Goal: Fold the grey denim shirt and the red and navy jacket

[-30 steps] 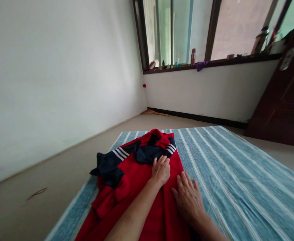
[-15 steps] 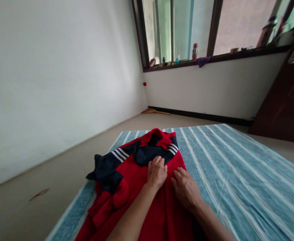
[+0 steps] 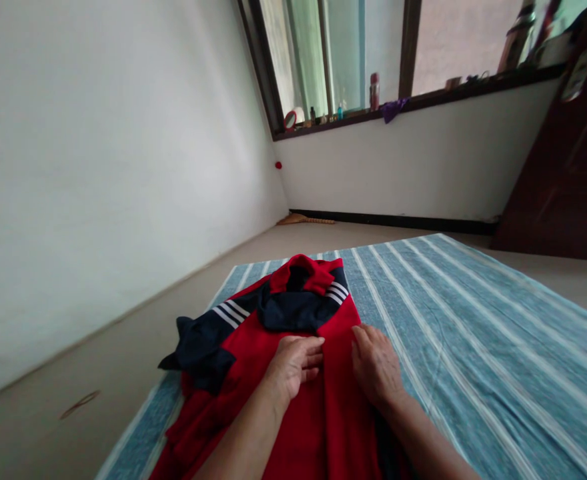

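A red jacket [image 3: 253,360] with navy shoulders and white stripes lies on a striped blue cloth, its collar [image 3: 298,273] at the far end. My left hand [image 3: 296,363] rests on the red front, fingers stretched toward the right beside a lengthwise fold line. Along the jacket's right edge lies my right hand [image 3: 376,363], its fingers bent slightly over the red fabric and its thumb hidden. A bunched navy part [image 3: 198,353] sticks out at the jacket's left side.
The striped cloth [image 3: 453,320] covers a raised flat surface. Beyond it are a window sill [image 3: 353,119] with bottles and a small round mirror [image 3: 290,120], and a dark red door [image 3: 568,180]. A broom [image 3: 298,219] lies in the corner, a thin loop [image 3: 80,404] on the floor.
My left hand has moved back from near the collar and turned, its fingers now pointing right. My right hand stays by the right edge. The view has shifted slightly.
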{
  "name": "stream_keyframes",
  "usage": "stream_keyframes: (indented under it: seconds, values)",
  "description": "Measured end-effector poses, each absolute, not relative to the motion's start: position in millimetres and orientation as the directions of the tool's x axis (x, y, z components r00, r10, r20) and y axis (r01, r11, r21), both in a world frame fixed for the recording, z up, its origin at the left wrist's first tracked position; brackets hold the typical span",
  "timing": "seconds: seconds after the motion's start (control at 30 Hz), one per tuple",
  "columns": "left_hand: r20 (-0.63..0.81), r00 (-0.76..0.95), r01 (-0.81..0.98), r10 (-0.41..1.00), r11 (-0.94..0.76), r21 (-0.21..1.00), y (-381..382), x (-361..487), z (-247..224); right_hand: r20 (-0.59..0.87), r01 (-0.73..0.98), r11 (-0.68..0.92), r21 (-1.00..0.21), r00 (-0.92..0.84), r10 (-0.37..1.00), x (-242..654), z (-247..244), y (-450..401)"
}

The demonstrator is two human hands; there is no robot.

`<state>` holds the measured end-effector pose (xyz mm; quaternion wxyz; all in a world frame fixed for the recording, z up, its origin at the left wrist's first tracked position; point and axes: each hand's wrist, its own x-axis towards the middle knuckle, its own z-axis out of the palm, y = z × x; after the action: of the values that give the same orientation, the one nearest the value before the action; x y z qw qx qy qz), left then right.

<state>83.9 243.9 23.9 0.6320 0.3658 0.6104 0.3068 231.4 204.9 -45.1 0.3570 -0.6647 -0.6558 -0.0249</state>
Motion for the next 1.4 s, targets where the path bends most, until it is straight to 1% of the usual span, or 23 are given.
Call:
stream_keyframes:
  seconds: [0.1,0.23,0.3,0.37,0.43,0.47,0.5,0.57,0.63,0.7,0.8,0.9,0.97,1.07,1.17,1.27,1.4]
  values:
    - [-0.552,0.058,0.132,0.832,0.542,0.830,254.4,91.4,21.2,0.523,0.889,0.126,-0.440,0.140,0.841,230.6,-45.0,205.8]
    - [-0.503,0.089,0.152,0.860,0.487,0.860,260.5,101.9,16.8,0.571,0.887,0.150,-0.438,0.145,0.808,230.1,-49.8,207.9]
    - [-0.459,0.143,0.068,0.877,0.454,0.889,259.8,105.8,13.9,0.600,0.891,0.167,-0.422,0.136,0.788,229.5,-52.2,208.6]
    - [-0.449,0.227,-0.089,0.864,0.478,0.874,257.4,108.2,10.4,0.627,0.894,0.181,-0.409,0.131,0.768,229.1,-53.4,208.9]
    - [-0.494,0.320,-0.221,0.809,0.571,0.791,254.1,109.8,7.5,0.644,0.895,0.188,-0.405,0.134,0.753,228.7,-53.7,208.9]
    - [-0.530,0.360,-0.245,0.768,0.626,0.740,252.7,110.6,6.6,0.652,0.894,0.190,-0.405,0.138,0.746,228.6,-53.7,208.9]
    - [-0.562,0.395,-0.247,0.726,0.674,0.696,251.5,111.5,6.1,0.659,0.894,0.193,-0.405,0.139,0.739,228.4,-53.8,208.8]
    - [-0.604,0.448,-0.210,0.659,0.734,0.645,250.9,114.0,6.1,0.674,0.896,0.202,-0.396,0.134,0.726,228.4,-54.3,208.7]
    - [-0.636,0.479,-0.151,0.606,0.770,0.620,252.5,116.5,6.0,0.691,0.901,0.207,-0.380,0.128,0.711,228.6,-54.6,208.6]
    - [-0.653,0.491,-0.136,0.577,0.790,0.597,255.5,117.9,4.6,0.700,0.907,0.204,-0.369,0.127,0.703,229.1,-53.8,208.3]
    - [-0.643,0.500,-0.191,0.580,0.798,0.571,259.6,117.2,-0.2,0.663,0.915,0.175,-0.364,0.122,0.738,228.3,-48.9,206.7]
    - [-0.605,0.554,-0.208,0.572,0.799,0.564,262.3,116.2,-4.5,0.617,0.925,0.131,-0.357,0.128,0.776,222.9,-42.2,203.8]
    - [-0.566,0.584,-0.199,0.582,0.778,0.595,263.3,116.6,-5.9,0.631,0.928,0.135,-0.347,0.124,0.766,217.1,-39.4,201.6]
    - [-0.530,0.580,-0.208,0.619,0.741,0.638,263.7,117.6,-6.4,0.684,0.928,0.185,-0.323,0.094,0.724,209.0,-39.5,199.2]
    - [-0.526,0.596,-0.230,0.607,0.756,0.612,262.8,116.1,-7.1,0.712,0.924,0.221,-0.313,0.074,0.698,205.5,-41.8,198.4]
    - [-0.512,0.644,-0.240,0.569,0.785,0.571,262.3,112.8,-8.8,0.706,0.916,0.237,-0.322,0.066,0.705,205.6,-43.1,198.3]
    - [-0.487,0.663,-0.253,0.568,0.783,0.568,264.0,112.0,-10.7,0.692,0.922,0.221,-0.317,0.066,0.719,205.0,-46.7,198.7]
